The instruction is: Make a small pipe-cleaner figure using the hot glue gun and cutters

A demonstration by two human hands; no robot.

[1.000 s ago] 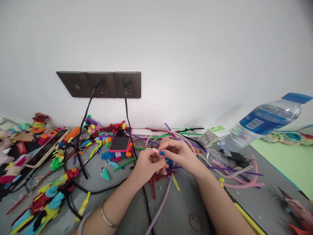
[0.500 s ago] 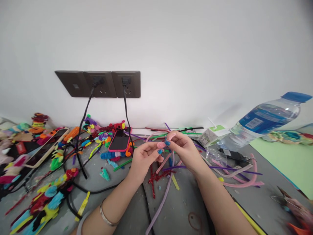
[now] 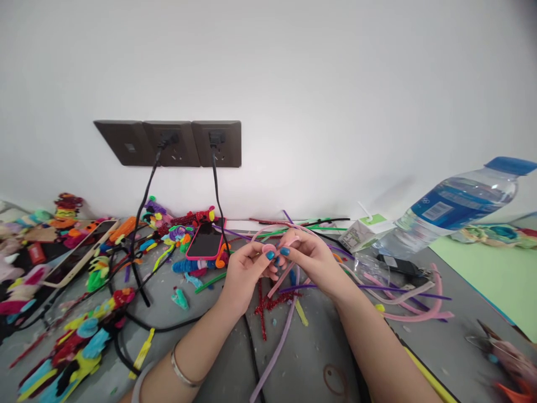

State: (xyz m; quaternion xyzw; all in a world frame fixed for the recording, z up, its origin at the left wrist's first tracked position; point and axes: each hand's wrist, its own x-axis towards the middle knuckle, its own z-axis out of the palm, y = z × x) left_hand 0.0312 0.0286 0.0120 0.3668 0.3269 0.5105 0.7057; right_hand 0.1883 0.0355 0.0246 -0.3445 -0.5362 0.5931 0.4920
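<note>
My left hand [image 3: 246, 270] and my right hand [image 3: 312, 258] meet above the grey table [image 3: 201, 347], both pinching a pink pipe cleaner [image 3: 271, 248]. Its end is curled into a small coil between my blue-nailed thumbs. The rest of the pink stem hangs down under my hands. A lilac pipe cleaner [image 3: 274, 352] lies on the table beneath them, beside a red glitter stem [image 3: 262, 308].
A pink-cased phone [image 3: 205, 244] and a second phone [image 3: 81, 252] lie left, with black cables [image 3: 145, 210] from wall sockets [image 3: 170, 144]. Colourful pipe-cleaner figures [image 3: 79, 341] crowd the left. A water bottle [image 3: 453, 204], juice carton [image 3: 363, 230] and loose stems [image 3: 403, 302] sit right.
My hands lifted slightly off the table and drew together. The pink stem's end went from straight to a small curled coil between my thumbs.
</note>
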